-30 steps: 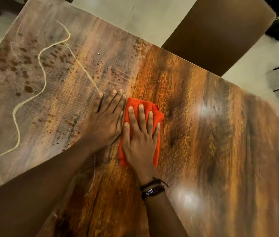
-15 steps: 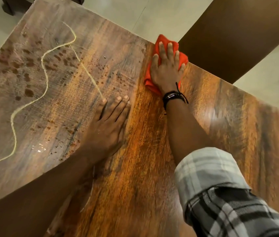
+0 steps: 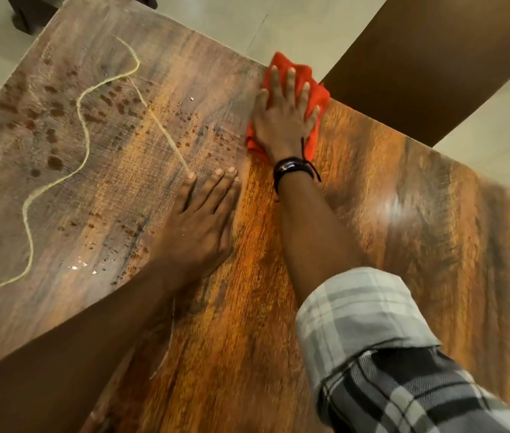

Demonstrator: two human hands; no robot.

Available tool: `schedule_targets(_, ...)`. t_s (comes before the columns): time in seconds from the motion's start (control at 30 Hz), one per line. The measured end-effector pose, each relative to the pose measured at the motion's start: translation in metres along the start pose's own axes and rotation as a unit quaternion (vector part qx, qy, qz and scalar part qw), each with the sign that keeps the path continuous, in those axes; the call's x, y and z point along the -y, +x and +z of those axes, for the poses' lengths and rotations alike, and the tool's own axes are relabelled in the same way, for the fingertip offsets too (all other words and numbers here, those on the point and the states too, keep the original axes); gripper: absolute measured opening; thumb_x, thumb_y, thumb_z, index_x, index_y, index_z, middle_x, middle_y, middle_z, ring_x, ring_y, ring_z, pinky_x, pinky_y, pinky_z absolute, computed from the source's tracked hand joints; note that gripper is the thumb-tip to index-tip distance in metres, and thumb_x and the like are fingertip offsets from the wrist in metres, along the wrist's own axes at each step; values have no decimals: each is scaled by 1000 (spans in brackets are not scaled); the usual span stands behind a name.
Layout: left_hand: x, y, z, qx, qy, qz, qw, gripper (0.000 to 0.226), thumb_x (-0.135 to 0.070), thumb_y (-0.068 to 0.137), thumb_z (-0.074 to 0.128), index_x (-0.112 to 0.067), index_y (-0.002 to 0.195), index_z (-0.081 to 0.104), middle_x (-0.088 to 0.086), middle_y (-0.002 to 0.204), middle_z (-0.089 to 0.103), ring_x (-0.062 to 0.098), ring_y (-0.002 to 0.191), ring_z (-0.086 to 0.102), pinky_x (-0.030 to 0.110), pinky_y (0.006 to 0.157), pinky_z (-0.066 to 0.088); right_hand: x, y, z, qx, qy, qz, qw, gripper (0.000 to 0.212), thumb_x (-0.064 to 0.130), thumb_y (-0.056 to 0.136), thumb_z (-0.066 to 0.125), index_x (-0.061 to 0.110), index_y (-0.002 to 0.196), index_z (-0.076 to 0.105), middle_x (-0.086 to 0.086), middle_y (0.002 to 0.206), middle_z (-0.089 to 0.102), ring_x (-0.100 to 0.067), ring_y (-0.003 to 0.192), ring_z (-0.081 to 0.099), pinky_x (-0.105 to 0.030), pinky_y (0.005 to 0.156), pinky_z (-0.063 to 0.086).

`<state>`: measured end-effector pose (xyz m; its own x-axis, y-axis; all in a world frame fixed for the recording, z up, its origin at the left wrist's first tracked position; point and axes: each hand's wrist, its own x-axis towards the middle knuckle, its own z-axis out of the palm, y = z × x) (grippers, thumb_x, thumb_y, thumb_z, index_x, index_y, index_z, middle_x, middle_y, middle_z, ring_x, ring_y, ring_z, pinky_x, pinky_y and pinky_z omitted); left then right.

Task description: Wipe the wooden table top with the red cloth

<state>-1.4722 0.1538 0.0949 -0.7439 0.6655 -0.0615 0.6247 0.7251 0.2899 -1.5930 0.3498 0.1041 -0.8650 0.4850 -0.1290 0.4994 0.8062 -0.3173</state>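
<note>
The wooden table top (image 3: pixel 388 232) fills most of the view, glossy orange-brown on the right and dull, streaked and spotted with droplets on the left. The red cloth (image 3: pixel 317 98) lies at the table's far edge. My right hand (image 3: pixel 283 117) presses flat on it with straight, spread fingers, arm stretched far forward. My left hand (image 3: pixel 199 226) rests flat on the table nearer to me, fingers straight and together, a hand's length from the cloth.
A brown chair back (image 3: pixel 428 57) stands just beyond the far edge, right of the cloth. Pale tiled floor (image 3: pixel 222 17) surrounds the table. A thin wavy pale line (image 3: pixel 82 114) runs across the dull left part.
My right hand pushed the red cloth from the table's middle, beside my left hand, out to the far edge, then stayed there. My left hand has kept its place.
</note>
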Motion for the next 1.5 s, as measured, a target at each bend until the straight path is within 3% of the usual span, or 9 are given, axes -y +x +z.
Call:
schedule_targets(0.17,-2,-3,-3,-25,-62,-23,998,62,-33,99,17,-11,157,15,6,165,13,18,153,4,46,124,3,1,-30,4,18,-16,-39,999,54,44,108,20,35,160,9,5,169,-3,-21,156,-6,-55,124,-7)
schedule_targets(0.47,2,-9,-16,-51,-120,-15,991,61,-22,94,29,-4,153,27,11,161,24,23,152,13,45,124,3,-21,-253,36,-40,-28,-33,998,55,42,105,34,40,158,18,12,168,4,-14,156,-2,-51,124,4)
schedule_targets(0.67,8,-5,-10,-65,-134,-20,989,60,-26,96,19,-6,151,33,10,160,30,21,151,17,41,125,0,-5,-166,25,-19,-21,-22,999,55,44,108,29,38,159,11,9,169,-3,-16,156,-9,-53,123,-7)
schedule_targets(0.83,11,0,0,-78,-158,-26,984,55,-23,98,30,-7,150,35,9,159,32,21,151,19,41,124,0,9,-63,13,-16,0,23,1000,53,45,108,23,37,159,12,6,169,0,-20,156,-3,-56,123,-8)
schedule_targets(1.0,11,-5,-1,-92,-172,-18,981,54,-23,98,29,-5,149,37,11,157,35,23,150,22,45,124,5,9,-68,14,4,-6,20,1000,53,46,108,20,36,159,10,5,169,-2,-22,156,-5,-52,122,-10)
schedule_targets(1.13,13,-11,-14,-103,-295,-52,949,37,-6,96,39,1,124,62,13,147,49,23,143,36,36,124,12,8,-133,25,-1,-7,7,1000,53,44,108,24,36,159,11,7,169,-1,-20,156,-3,-53,123,-6)
schedule_targets(1.2,18,-26,-24,-81,-296,-36,951,29,-1,93,43,1,110,66,14,142,55,25,139,42,39,123,17,5,-187,33,-18,-29,6,999,54,44,108,28,38,159,13,8,169,1,-18,156,-1,-52,124,-3)
schedule_targets(1.33,30,-91,-31,-30,-208,35,977,46,-14,95,39,-5,139,52,13,146,50,27,141,40,46,121,21,4,-312,50,-59,-22,19,998,53,45,106,34,39,157,23,9,168,11,-16,156,3,-52,124,6)
schedule_targets(1.5,51,-151,-21,-31,-144,50,988,51,-24,100,34,-6,148,39,12,156,37,25,148,28,49,122,17,6,-406,63,-21,-4,32,999,54,47,105,30,44,157,14,14,168,1,-13,156,-6,-55,124,1)
